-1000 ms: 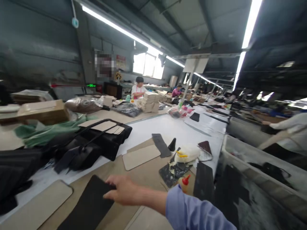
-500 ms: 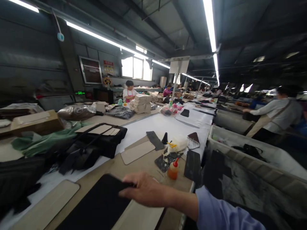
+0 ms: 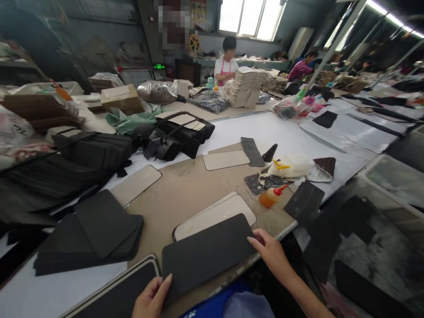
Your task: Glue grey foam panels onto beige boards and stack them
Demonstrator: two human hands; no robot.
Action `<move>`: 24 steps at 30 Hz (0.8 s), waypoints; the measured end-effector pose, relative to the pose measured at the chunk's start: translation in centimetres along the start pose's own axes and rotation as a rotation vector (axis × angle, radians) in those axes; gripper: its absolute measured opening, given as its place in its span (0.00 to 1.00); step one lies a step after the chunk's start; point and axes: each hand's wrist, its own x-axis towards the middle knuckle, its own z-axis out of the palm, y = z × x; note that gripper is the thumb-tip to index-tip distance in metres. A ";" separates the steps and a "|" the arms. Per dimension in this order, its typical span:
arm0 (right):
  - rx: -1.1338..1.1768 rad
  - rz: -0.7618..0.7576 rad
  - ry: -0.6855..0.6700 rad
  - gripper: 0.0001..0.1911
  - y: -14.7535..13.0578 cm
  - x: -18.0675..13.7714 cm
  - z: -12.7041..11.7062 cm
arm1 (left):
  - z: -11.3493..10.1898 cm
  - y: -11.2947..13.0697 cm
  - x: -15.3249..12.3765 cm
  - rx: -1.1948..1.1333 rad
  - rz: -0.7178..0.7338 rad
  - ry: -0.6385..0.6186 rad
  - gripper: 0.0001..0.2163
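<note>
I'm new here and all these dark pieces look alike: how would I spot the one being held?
Find the big worktable, then a pale board near its close edge. Just in front is a plain dark board with rounded corners; unlike the dark stack to the left, it is held by the left hand and the right hand.

In my remote view, a flat black rectangular panel (image 3: 208, 256) spanned left hand (image 3: 153, 295) to right hand (image 3: 267, 247).
Behind it I saw overlapping pale rounded boards (image 3: 215, 216); to its left, a stack of thin black sheets (image 3: 66, 247); beyond its right end, a red-tipped orange plastic bottle (image 3: 269, 197), left of a dark rectangular sheet (image 3: 304, 198).
</note>
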 end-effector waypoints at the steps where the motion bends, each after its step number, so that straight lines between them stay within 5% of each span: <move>1: -0.013 0.000 0.028 0.12 0.3 0.8 -0.3 | 0.6 0.6 0.0 0.043 0.023 0.001 0.26; 6: -0.193 -0.134 0.088 0.12 1.2 5.1 -1.3 | 3.2 3.8 1.6 0.250 0.146 0.058 0.22; 13: -0.525 -0.315 0.121 0.11 2.6 8.4 -0.7 | 5.2 6.2 2.6 0.567 0.114 0.140 0.13; 24: -0.512 -0.290 0.047 0.12 3.4 9.8 -0.7 | 5.7 6.6 2.7 0.504 -0.019 0.182 0.12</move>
